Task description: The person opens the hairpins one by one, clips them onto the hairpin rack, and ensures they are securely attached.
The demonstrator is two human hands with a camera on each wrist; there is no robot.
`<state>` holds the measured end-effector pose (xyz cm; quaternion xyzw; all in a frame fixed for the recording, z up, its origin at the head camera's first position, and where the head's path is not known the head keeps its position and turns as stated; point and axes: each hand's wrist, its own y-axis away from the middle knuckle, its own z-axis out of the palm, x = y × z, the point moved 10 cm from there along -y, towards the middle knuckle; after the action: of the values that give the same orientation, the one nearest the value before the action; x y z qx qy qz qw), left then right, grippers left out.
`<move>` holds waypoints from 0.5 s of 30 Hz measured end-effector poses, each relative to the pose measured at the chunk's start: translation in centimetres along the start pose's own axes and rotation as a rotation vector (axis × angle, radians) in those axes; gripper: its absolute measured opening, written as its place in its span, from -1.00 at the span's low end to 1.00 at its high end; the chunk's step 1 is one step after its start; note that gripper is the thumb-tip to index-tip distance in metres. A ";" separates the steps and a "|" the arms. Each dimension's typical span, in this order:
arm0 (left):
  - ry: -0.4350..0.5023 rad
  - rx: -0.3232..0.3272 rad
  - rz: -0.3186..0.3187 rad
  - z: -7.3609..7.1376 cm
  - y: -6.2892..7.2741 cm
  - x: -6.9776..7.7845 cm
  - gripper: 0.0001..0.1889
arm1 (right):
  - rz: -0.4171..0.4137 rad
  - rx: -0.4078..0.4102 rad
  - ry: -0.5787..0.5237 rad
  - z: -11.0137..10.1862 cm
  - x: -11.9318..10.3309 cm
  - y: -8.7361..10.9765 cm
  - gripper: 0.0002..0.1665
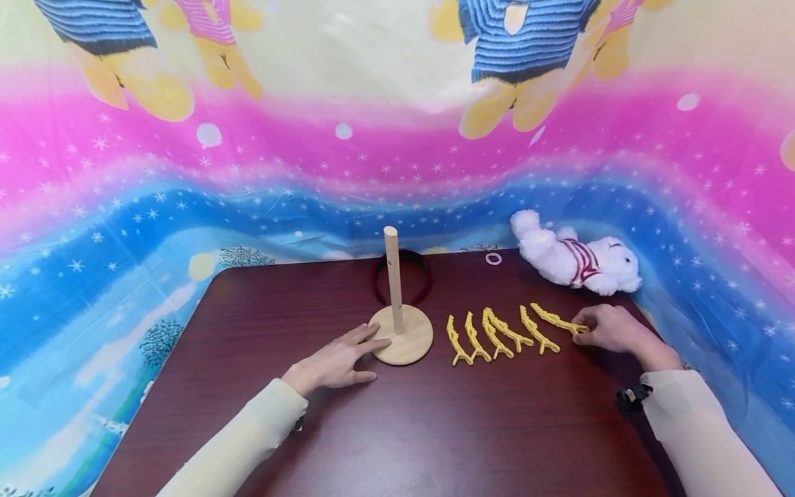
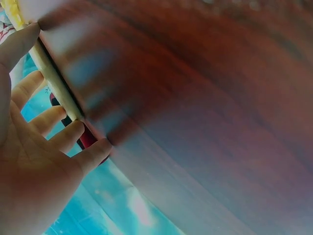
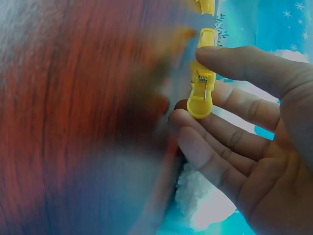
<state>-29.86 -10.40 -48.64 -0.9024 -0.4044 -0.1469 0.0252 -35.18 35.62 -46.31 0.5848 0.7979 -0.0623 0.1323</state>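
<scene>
My right hand point(image 1: 611, 328) pinches the forked end of the rightmost yellow spring clip point(image 3: 199, 93) between thumb and fingers. In the right wrist view its metal spring shows below the thumb. Several more yellow clips point(image 1: 539, 331), long and knobbly with forked ends, lie in a row to its left. At the table's middle stands a wooden post point(image 1: 395, 283) on a round wooden base point(image 1: 406, 352). My left hand point(image 1: 332, 359) lies spread at the base's left side, fingertips on its rim. The left wrist view shows those fingers point(image 2: 63, 137) along the base's edge, holding nothing.
Behind the post is a dark red hoop point(image 1: 428, 276). A small pale ring point(image 1: 493, 259) lies near the back edge. At the back right lies a white plush toy point(image 1: 559, 259) in a striped top. Printed cloth point(image 1: 348, 166) surrounds the dark table point(image 1: 435, 428).
</scene>
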 end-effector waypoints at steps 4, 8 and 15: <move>-0.007 0.001 -0.002 0.0 -0.1 0.0 -0.28 | -0.021 0.062 0.007 -0.8 -0.5 0.1 -0.72; -0.005 0.004 0.004 0.0 0.0 0.1 -0.28 | -0.032 0.112 0.006 -1.5 -1.2 0.2 -0.70; 0.009 0.006 0.008 0.0 0.0 0.1 -0.29 | -0.052 0.192 0.006 -2.7 -3.0 0.4 -0.74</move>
<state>-29.75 -10.35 -48.66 -0.9031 -0.4013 -0.1497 0.0304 -34.37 33.64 -42.87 0.5743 0.8034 -0.1403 0.0716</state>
